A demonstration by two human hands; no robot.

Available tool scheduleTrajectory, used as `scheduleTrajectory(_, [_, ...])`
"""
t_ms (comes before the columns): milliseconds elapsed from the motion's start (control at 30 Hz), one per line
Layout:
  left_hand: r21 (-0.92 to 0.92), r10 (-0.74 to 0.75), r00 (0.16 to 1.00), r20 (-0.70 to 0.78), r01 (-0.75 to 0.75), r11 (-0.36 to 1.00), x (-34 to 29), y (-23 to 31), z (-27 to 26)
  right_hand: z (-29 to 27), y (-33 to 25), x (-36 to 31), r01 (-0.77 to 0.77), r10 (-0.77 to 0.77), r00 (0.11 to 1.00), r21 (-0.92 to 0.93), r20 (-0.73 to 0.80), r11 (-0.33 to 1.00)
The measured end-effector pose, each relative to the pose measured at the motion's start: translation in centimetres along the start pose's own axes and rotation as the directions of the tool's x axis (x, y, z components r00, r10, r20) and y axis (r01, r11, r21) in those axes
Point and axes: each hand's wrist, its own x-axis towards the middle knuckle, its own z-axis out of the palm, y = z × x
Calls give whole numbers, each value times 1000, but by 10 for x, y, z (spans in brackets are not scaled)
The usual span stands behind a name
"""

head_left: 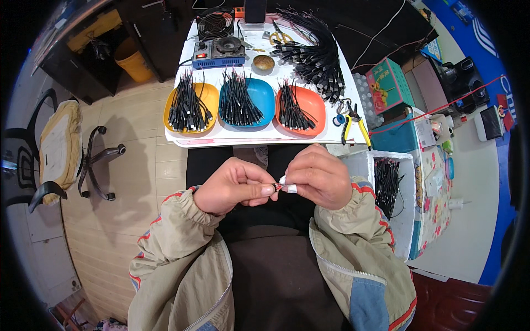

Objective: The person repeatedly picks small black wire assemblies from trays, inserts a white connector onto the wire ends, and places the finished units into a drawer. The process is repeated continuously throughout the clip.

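Above my lap, my left hand [234,186] pinches a short black cable [275,187] between thumb and forefinger. Thin reddish wires stick out of the cable's end toward the right. My right hand [321,175] is closed on those wire ends, with white wraps on its thumb and fingertip. Most of the cable is hidden in my left fingers. Beyond my hands, bundles of black cables with bare wire ends lie in a yellow bowl [168,124], a blue bowl [269,90] and an orange bowl [318,105] along the white table's near edge.
A blue soldering-type unit with a control knob [205,59] and a small round tin [263,63] stand behind the bowls. A large cable pile [323,69], yellow-handled pliers [346,129] and a white foam box [406,220] holding cables are at right. An office chair [61,149] stands left.
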Motion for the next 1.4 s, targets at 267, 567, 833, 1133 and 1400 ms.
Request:
scheduleTrajectory(267, [924,642,695,323,-377,-57,5,0,15,10,3,-17,-387,387,919,389,83,836])
scheduleTrajectory(567, [918,676,717,171,-365,155,5,-4,10,22,-1,-24,-459,498,862,274,-92,845])
scheduleTrajectory(833, [753,518,853,-64,-299,586,0,-8,11,21,-4,-13,-18,-62,977,-364,-205,931])
scheduleTrajectory(1133, [917,688,640,344,-386,-99,4,-19,9,15,-1,-20,-685,627,625,712,464,155])
scheduleTrajectory(1400, [475,388,915,-111,-294,829,-1,-17,11,8,-5,-9,-15,4,998,-157,-68,988])
